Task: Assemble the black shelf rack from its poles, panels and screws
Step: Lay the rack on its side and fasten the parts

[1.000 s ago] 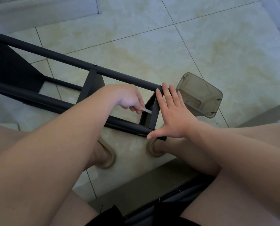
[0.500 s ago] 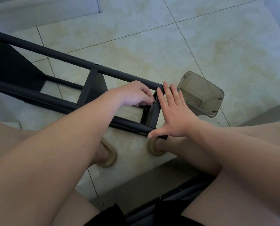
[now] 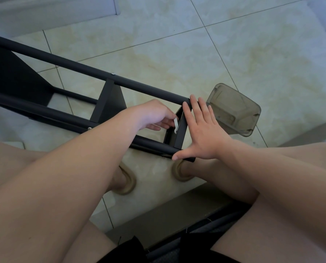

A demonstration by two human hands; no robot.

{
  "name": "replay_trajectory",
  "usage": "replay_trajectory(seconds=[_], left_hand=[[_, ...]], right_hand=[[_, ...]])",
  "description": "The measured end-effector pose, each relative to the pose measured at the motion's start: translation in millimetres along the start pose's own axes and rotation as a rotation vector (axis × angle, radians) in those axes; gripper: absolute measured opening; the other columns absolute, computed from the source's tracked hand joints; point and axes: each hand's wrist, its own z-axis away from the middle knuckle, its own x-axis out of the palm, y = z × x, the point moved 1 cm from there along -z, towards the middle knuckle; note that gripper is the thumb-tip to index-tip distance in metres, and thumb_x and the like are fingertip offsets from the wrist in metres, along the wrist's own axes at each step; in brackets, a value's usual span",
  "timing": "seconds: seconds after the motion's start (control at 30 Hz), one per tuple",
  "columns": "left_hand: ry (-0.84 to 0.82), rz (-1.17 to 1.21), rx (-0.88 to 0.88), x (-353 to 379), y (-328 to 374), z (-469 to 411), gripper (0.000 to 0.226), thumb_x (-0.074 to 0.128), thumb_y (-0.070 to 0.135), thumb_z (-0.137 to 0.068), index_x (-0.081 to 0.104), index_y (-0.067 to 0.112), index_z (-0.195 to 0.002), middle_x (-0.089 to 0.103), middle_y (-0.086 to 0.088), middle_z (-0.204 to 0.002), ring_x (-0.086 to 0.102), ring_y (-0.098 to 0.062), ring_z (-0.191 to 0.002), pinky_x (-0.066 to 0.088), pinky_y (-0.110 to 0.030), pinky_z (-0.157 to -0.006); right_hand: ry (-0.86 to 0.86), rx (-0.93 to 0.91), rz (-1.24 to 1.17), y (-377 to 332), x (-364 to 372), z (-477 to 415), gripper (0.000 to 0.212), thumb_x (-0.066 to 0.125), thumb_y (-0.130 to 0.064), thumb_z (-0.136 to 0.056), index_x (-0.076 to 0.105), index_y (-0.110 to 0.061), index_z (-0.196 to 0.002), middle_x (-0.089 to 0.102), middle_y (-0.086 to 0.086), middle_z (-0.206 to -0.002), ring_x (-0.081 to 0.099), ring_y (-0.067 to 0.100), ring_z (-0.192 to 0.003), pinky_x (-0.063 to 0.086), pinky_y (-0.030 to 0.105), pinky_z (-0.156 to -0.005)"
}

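The left hand (image 3: 154, 116) has swung the small white key (image 3: 175, 125) round: a second ago it stuck out sideways toward the end panel (image 3: 181, 133), half a second ago the hand was rolled over on top of it, and now it hangs nearly upright from the fingertips. That looks like part of a turn on a screw inside the end panel, though the screw itself is hidden. The fingers pinch the key's upper end. The right hand (image 3: 202, 133) has not moved. It lies flat with straight fingers against the outer face of the panel, thumb on the end of the lower pole (image 3: 44, 112), bracing the joint.

The rack (image 3: 16, 80) lies on its side on the floor (image 3: 215, 54), running from the left edge to the middle. Its end corner is just beside a plastic tub (image 3: 234, 109).

The poles are round tubes with a matt black finish, and the upper pole (image 3: 139, 85) carries a small bright screw (image 3: 112, 74) above the middle panel (image 3: 111, 103). The panels are flat, thin and dull black. The tub is smoky, see-through, with rounded corners. The floor is glossy cream tile with thin dark joints.
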Motion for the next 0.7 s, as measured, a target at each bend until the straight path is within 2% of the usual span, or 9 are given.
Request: replay_trajectory(seconds=[0.2, 0.3, 0.53, 0.7], left_hand=[[-0.056, -0.045, 0.013, 0.8, -0.9, -2.4, 0.008, 0.064, 0.026, -0.095, 0.072, 0.024, -0.098, 0.079, 0.002, -0.087, 0.073, -0.014, -0.094, 0.052, -0.033, -0.085], [-0.064, -0.075, 0.003, -0.8, -3.1, -3.0, 0.01, 0.064, 0.025, -0.094, 0.072, 0.022, -0.099, 0.079, 0.002, -0.087, 0.074, -0.011, -0.09, 0.051, -0.031, -0.082], [-0.061, -0.099, -0.023, -3.5, -0.7, -1.6, 0.016, 0.062, 0.023, -0.095, 0.071, 0.016, -0.106, 0.079, 0.003, -0.086, 0.073, -0.011, -0.09, 0.052, -0.032, -0.087], [-0.084, -0.082, -0.038, 1.4, -1.0, -1.3, 0.014, 0.059, 0.022, -0.097, 0.068, 0.016, -0.105, 0.079, 0.002, -0.087, 0.073, -0.011, -0.09, 0.052, -0.031, -0.081]], right_hand=[[0.003, 0.002, -0.004, -0.2, 0.0, 0.0, 0.156, 0.034, -0.107, -0.048, -0.021, -0.011, -0.158, -0.034, 0.013, -0.163, -0.031, 0.034, -0.15, -0.011, 0.05, -0.125], [0.004, 0.001, -0.001, -0.2, 0.0, 0.1, 0.156, 0.034, -0.107, -0.047, -0.021, -0.011, -0.158, -0.033, 0.013, -0.163, -0.031, 0.034, -0.15, -0.011, 0.051, -0.125], [0.009, 0.0, -0.002, 0.2, 1.6, -0.2, 0.156, 0.032, -0.108, -0.047, -0.022, -0.012, -0.158, -0.033, 0.013, -0.163, -0.031, 0.034, -0.151, -0.01, 0.051, -0.125], [0.013, -0.003, 0.002, 1.0, 2.3, -0.7, 0.157, 0.029, -0.109, -0.046, -0.022, -0.012, -0.158, -0.033, 0.013, -0.163, -0.03, 0.034, -0.151, -0.01, 0.052, -0.125]])
